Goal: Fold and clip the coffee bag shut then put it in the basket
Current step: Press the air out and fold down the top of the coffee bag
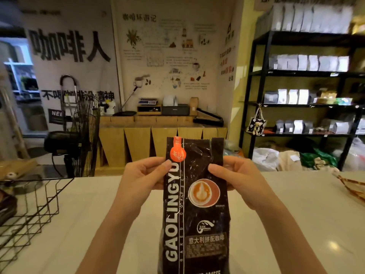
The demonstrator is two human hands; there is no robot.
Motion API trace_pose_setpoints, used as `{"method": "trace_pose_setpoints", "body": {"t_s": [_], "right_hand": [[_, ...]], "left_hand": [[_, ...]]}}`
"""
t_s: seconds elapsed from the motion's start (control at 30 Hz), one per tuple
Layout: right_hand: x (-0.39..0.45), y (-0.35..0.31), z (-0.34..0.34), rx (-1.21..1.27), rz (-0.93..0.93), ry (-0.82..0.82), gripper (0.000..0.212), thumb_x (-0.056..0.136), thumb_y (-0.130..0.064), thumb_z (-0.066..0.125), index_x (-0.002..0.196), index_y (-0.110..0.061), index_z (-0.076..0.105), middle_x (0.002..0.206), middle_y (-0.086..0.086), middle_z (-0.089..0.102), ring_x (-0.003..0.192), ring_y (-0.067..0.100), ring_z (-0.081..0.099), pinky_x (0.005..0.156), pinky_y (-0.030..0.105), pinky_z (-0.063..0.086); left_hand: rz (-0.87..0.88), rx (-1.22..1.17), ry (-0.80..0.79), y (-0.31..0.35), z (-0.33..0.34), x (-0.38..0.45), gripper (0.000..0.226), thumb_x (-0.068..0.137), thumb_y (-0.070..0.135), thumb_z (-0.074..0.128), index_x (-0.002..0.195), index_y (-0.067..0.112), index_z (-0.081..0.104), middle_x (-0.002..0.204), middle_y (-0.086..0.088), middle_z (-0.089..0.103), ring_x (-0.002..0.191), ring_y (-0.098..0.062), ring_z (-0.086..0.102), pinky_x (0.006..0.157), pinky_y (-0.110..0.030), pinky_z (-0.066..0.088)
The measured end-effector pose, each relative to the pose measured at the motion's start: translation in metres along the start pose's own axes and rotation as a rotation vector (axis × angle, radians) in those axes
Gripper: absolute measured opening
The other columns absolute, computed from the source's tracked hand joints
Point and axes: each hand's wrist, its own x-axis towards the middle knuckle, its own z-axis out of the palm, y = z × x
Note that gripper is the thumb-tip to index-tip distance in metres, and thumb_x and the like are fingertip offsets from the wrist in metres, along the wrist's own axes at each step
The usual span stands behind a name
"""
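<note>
A black wire basket (pixel 29 210) sits at the left edge of the white table (pixel 296 224), its open mesh reaching toward the middle; something dark lies at its far left side, too cut off by the frame to tell what it is. Just right of it, the left hand (pixel 142 177) pinches the left side of a coffee bag (pixel 194 204), thumb on the front and fingers curled behind. The bag stands upright over the table's near middle, dark with white lettering running up its left side and a coffee-cup picture on the front. Its top is still unfolded and flat, with an orange tag-shaped mark (pixel 177 150) printed or stuck near the upper left corner. The right hand (pixel 235 178) grips the bag's right side the same way. At the right edge of the table lies a striped woven thing (pixel 353 186), partly out of view.
</note>
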Motion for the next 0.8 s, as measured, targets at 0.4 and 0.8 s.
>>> {"method": "trace_pose_setpoints", "body": {"t_s": [0.4, 0.8], "right_hand": [[0.004, 0.005, 0.010, -0.033, 0.015, 0.183, 0.070, 0.063, -0.043, 0.068, 0.126, -0.029, 0.043, 0.113, -0.010, 0.066, 0.099, 0.008, 0.063, 0.079, 0.023, 0.050], [0.059, -0.015, 0.074, -1.312, -0.858, -0.182, 0.037, 0.078, -0.049, 0.054, 0.071, -0.016, 0.070, 0.088, 0.006, 0.071, 0.094, 0.029, 0.060, 0.090, 0.046, 0.044]], "left_hand": [[-0.363, 0.035, -0.473, -0.030, -0.002, -0.004, 0.048, 0.047, 0.025, 0.078, 0.093, 0.016, 0.065, 0.095, -0.006, 0.075, 0.090, -0.023, 0.069, 0.080, -0.034, 0.055], [-0.282, -0.008, -0.403, -0.026, 0.002, -0.011, 0.023, 0.061, 0.015, 0.074, 0.083, 0.018, 0.069, 0.084, -0.002, 0.075, 0.084, -0.020, 0.070, 0.069, -0.023, 0.054]]}}
